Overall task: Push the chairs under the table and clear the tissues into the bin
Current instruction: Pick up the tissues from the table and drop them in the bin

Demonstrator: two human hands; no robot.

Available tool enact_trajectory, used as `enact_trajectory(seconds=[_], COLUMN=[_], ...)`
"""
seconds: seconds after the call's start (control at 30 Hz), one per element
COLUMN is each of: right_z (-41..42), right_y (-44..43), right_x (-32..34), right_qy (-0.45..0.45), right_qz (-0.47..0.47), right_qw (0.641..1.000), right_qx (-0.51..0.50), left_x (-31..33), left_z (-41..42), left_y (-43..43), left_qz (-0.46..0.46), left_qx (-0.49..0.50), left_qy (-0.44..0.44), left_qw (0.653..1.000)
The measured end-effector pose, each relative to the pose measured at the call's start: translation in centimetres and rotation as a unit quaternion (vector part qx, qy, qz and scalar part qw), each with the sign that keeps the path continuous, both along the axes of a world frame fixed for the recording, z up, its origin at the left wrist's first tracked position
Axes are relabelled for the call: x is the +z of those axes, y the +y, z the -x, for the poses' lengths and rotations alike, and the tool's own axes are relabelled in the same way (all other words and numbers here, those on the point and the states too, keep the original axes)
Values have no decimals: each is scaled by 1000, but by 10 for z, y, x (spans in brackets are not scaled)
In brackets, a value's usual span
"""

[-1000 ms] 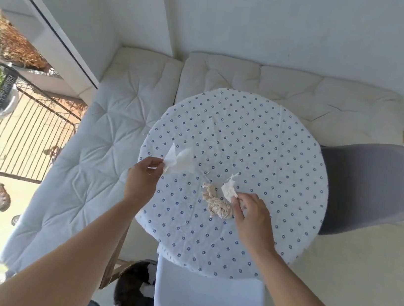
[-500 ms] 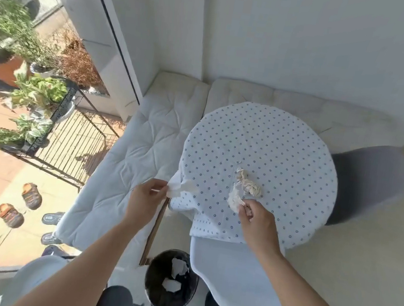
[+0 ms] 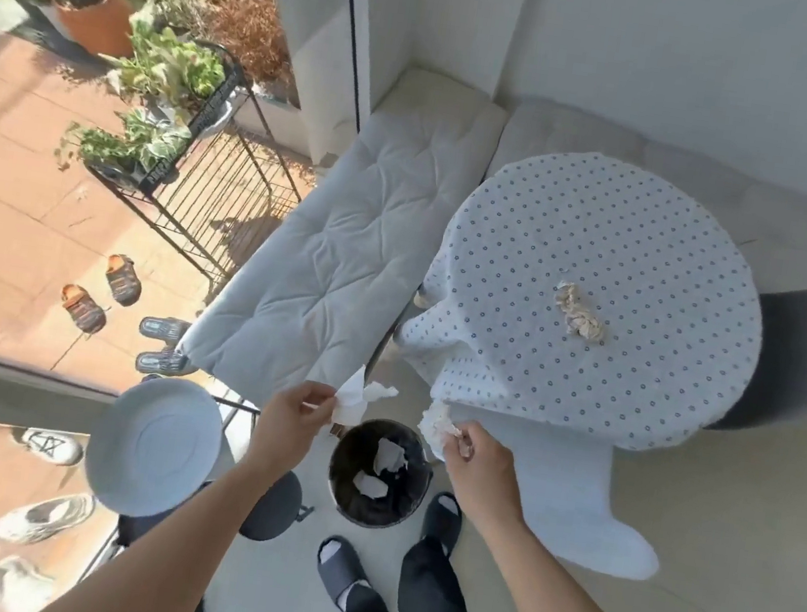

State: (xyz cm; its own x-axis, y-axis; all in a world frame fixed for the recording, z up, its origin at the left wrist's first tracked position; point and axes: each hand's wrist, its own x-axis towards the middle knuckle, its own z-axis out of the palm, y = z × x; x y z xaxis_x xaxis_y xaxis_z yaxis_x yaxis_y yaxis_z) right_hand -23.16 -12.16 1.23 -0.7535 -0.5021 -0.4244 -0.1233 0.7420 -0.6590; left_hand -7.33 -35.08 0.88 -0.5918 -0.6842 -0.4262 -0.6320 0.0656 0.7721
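Head view: left hand [image 3: 296,407] pinches white tissue [image 3: 356,399], right hand [image 3: 476,453] pinches crumpled tissue [image 3: 434,421], both above black bin [image 3: 380,473] on floor. Step, likely: dropping tissues. Next: release both, then fetch tissue wad [image 3: 578,319] lying on dotted table [image 3: 604,261].

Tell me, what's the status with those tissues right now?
Left hand pinching a white tissue, right hand gripping another, both above the round black bin. One crumpled beige tissue left on the dotted tablecloth. Nothing blocking.
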Motion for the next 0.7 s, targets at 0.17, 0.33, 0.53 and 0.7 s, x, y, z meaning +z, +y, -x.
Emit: enact_trajectory(seconds=[0.17, 0.33, 0.53, 0.7], right_z=[-35, -54, -57, -58], right_y=[-5, -1, 0, 2], right_x=[-46, -106, -183, -242], right_qy=[-42, -98, -148, -157], right_qz=[-52, -105, -152, -164], right_qw=[997, 989, 977, 974], right_qx=[25, 23, 30, 28], left_x=[-50, -116, -180, -230], left_z=[-40, -68, -69, -66], left_y=[12, 26, 41, 60], left_qz=[-25, -77, -113, -139], left_qx=[24, 49, 64, 75], left_qy=[-35, -75, -90, -103], left_qw=[999, 993, 988, 982])
